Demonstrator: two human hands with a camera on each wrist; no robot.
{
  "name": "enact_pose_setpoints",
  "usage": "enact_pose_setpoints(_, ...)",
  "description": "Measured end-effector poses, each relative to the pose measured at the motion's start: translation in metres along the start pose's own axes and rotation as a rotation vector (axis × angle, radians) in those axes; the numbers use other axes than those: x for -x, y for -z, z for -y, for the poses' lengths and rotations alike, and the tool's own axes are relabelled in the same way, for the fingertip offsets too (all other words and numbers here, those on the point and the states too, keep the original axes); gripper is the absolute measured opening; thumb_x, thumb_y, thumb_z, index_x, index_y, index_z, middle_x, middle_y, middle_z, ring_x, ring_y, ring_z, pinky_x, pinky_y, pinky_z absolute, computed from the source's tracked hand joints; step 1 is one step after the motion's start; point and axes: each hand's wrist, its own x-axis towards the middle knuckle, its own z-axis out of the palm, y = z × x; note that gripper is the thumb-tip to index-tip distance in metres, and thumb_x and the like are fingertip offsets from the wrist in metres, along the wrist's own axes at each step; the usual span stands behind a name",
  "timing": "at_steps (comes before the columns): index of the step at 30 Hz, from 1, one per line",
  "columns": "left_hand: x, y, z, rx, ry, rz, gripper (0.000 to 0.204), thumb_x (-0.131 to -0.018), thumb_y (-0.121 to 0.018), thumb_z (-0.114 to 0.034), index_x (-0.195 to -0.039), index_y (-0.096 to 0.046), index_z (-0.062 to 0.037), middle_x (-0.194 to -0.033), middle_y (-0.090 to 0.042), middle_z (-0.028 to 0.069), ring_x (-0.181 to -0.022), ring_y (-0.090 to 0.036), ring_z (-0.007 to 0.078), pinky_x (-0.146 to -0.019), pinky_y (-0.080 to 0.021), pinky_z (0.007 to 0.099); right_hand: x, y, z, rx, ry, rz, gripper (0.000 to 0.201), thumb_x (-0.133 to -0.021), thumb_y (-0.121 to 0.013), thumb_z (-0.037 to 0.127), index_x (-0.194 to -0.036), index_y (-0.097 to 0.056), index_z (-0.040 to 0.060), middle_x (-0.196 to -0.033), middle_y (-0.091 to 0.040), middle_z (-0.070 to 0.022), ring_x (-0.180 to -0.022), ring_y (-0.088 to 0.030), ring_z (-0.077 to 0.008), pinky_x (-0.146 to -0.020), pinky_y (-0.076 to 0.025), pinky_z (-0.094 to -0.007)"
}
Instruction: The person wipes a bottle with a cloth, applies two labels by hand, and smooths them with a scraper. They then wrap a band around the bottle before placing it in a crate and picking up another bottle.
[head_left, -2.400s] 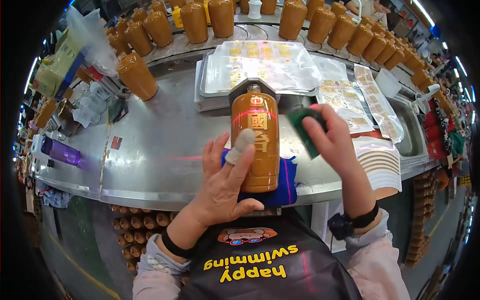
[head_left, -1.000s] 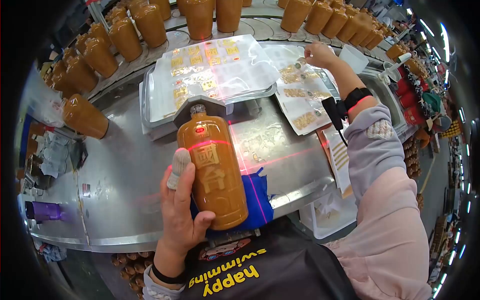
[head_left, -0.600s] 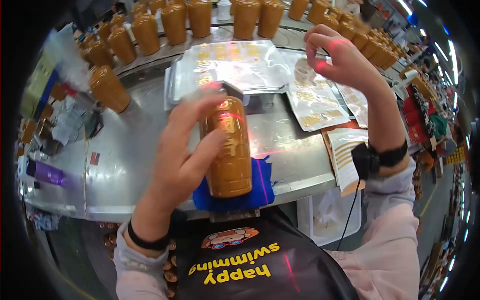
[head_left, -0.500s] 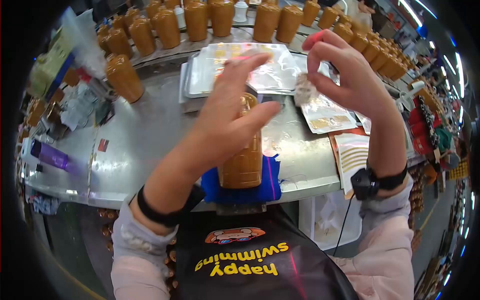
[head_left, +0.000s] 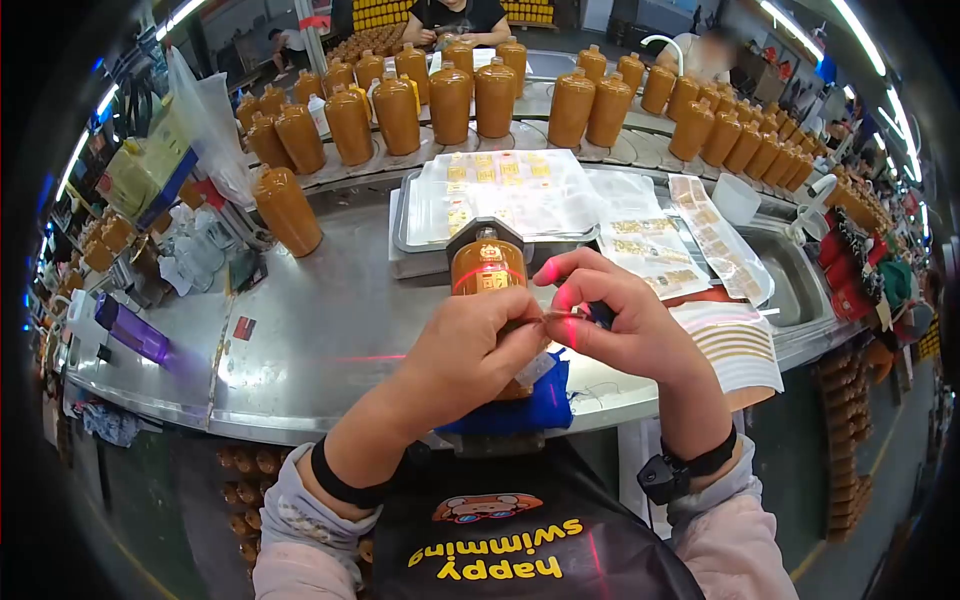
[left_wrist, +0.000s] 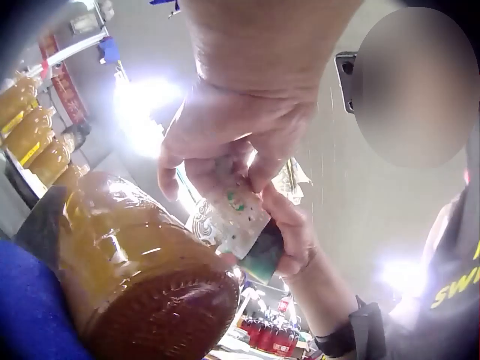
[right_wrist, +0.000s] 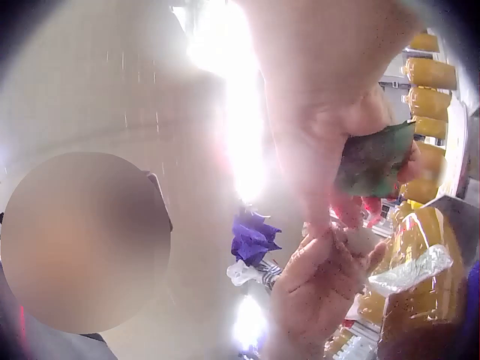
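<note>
A brown bottle (head_left: 488, 265) with gold characters lies tilted on a blue cloth (head_left: 550, 397), its neck end in a dark rest. In front of it the left hand (head_left: 470, 345) and right hand (head_left: 630, 320) meet, fingertips pinching a small thin piece between them. The left wrist view shows a translucent film (left_wrist: 241, 223) with green marks by the left hand's (left_wrist: 247, 124) fingers. Crinkled film (right_wrist: 412, 271) also shows before the bottle in the right wrist view. The right hand (right_wrist: 322, 127) also holds a dark green pad (right_wrist: 375, 161) in its curled fingers.
Beyond the bottle, a tray (head_left: 405, 225) holds sheets of gold decals. More decal sheets (head_left: 720, 235) lie right, near a sink (head_left: 800, 285) and striped paper (head_left: 730, 345). Brown bottles line the conveyor behind; one bottle (head_left: 287, 210) and a purple flask (head_left: 132, 328) stand left.
The right hand has come back from the decal sheets at the right. The left hand has left the bottle's side, and both hands now meet over its front.
</note>
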Motion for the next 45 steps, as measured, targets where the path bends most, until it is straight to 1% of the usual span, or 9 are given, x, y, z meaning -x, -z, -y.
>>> enact_pose_setpoints(10, 0.016, 0.011, -0.009, 0.018, 0.052, 0.124, 0.016, -0.091, -0.062, -0.016, -0.09, -0.063, -0.0002, -0.073, -0.063, 0.0114, -0.066, -0.059, 0.0177, -0.063, -0.047, 0.0326, 0.013, -0.002, 0.003, -0.194, 0.028, 0.004, 0.014, -0.085, -0.071, 0.009, -0.088, -0.057, 0.0073, -0.123, -0.055, -0.0105, -0.117, -0.049, -0.0178, -0.1, -0.038, -0.0329)
enact_pose_setpoints(15, 0.02, 0.014, 0.0, -0.011, 0.069, 0.184, 0.017, -0.091, -0.063, -0.018, -0.091, -0.063, -0.0005, -0.073, -0.063, 0.009, -0.067, -0.059, 0.0156, -0.063, -0.047, 0.0322, 0.019, -0.008, 0.006, 0.006, 0.068, -0.051, 0.013, -0.094, -0.064, 0.011, -0.085, -0.06, 0.0022, -0.118, -0.057, -0.0105, -0.087, -0.052, -0.0093, -0.074, -0.043, -0.0243)
enact_pose_setpoints(21, 0.042, 0.028, 0.004, -0.026, 0.233, 0.439, 0.018, -0.091, -0.062, -0.019, -0.091, -0.062, -0.0009, -0.076, -0.063, 0.0056, -0.07, -0.058, 0.0127, -0.065, -0.047, 0.0296, 0.041, -0.022, -0.003, -0.03, -0.048, -0.054, 0.014, -0.093, -0.064, 0.013, -0.086, -0.06, 0.0021, -0.115, -0.057, -0.0112, -0.084, -0.054, -0.0139, -0.069, -0.044, -0.0265)
enact_pose_setpoints(23, 0.053, 0.027, 0.029, 0.07, 0.239, 0.42, 0.017, -0.091, -0.061, -0.019, -0.092, -0.062, -0.0022, -0.077, -0.062, 0.0034, -0.072, -0.057, 0.0119, -0.067, -0.046, 0.0275, 0.047, -0.025, -0.01, -0.019, -0.105, -0.072, 0.015, -0.091, -0.067, 0.014, -0.085, -0.061, 0.0022, -0.113, -0.059, -0.0121, -0.089, -0.057, -0.0182, -0.069, -0.045, -0.0286)
enact_pose_setpoints(26, 0.054, 0.032, 0.042, 0.15, 0.288, 0.281, 0.016, -0.092, -0.061, -0.02, -0.092, -0.062, -0.0033, -0.078, -0.06, -0.0002, -0.074, -0.054, 0.0096, -0.068, -0.044, 0.0248, 0.05, -0.032, -0.024, 0.039, -0.038, -0.114, 0.017, -0.094, -0.065, 0.015, -0.085, -0.061, 0.0005, -0.117, -0.056, -0.012, -0.079, -0.052, -0.0086, -0.068, -0.044, -0.0234)
enact_pose_setpoints(31, 0.04, 0.034, 0.053, 0.351, 0.462, 0.166, 0.015, -0.094, -0.063, -0.018, -0.087, -0.058, -0.0065, -0.077, -0.054, -0.0051, -0.071, -0.049, 0.0039, -0.064, -0.04, 0.0217, 0.052, -0.045, -0.044, -0.032, -0.178, -0.233, 0.013, -0.091, -0.067, 0.011, -0.086, -0.062, 0.001, -0.116, -0.058, -0.0122, -0.101, -0.055, -0.0161, -0.09, -0.042, -0.0291)
enact_pose_setpoints(34, 0.042, 0.027, 0.065, 0.412, 0.441, 0.107, 0.017, -0.094, -0.064, -0.02, -0.091, -0.06, -0.0038, -0.08, -0.058, -0.0036, -0.073, -0.05, 0.0052, -0.065, -0.043, 0.0231, 0.054, -0.049, -0.052, -0.036, -0.155, -0.324, 0.013, -0.091, -0.067, 0.012, -0.085, -0.063, 0.0005, -0.11, -0.06, -0.0101, -0.071, -0.051, -0.0057, -0.062, -0.042, -0.0208)
enact_pose_setpoints(38, 0.043, 0.026, 0.073, 0.344, 0.352, 0.073, 0.017, -0.093, -0.065, -0.02, -0.091, -0.059, -0.0042, -0.081, -0.059, -0.0023, -0.073, -0.05, 0.0046, -0.064, -0.042, 0.0225, 0.06, -0.046, -0.058, -0.071, -0.241, -0.298, 0.011, -0.091, -0.065, 0.009, -0.084, -0.06, 0.0013, -0.117, -0.058, -0.0117, -0.106, -0.054, -0.0184, -0.095, -0.041, -0.0319)
enact_pose_setpoints(45, 0.036, 0.026, 0.07, 0.269, 0.416, 0.062, 0.017, -0.093, -0.066, -0.019, -0.089, -0.058, -0.0053, -0.079, -0.058, -0.0024, -0.073, -0.051, 0.0044, -0.066, -0.042, 0.021, 0.063, -0.049, -0.063, -0.068, -0.268, -0.329, 0.01, -0.09, -0.064, 0.009, -0.084, -0.061, 0.0007, -0.115, -0.058, -0.0119, -0.101, -0.055, -0.0174, -0.091, -0.042, -0.0311)
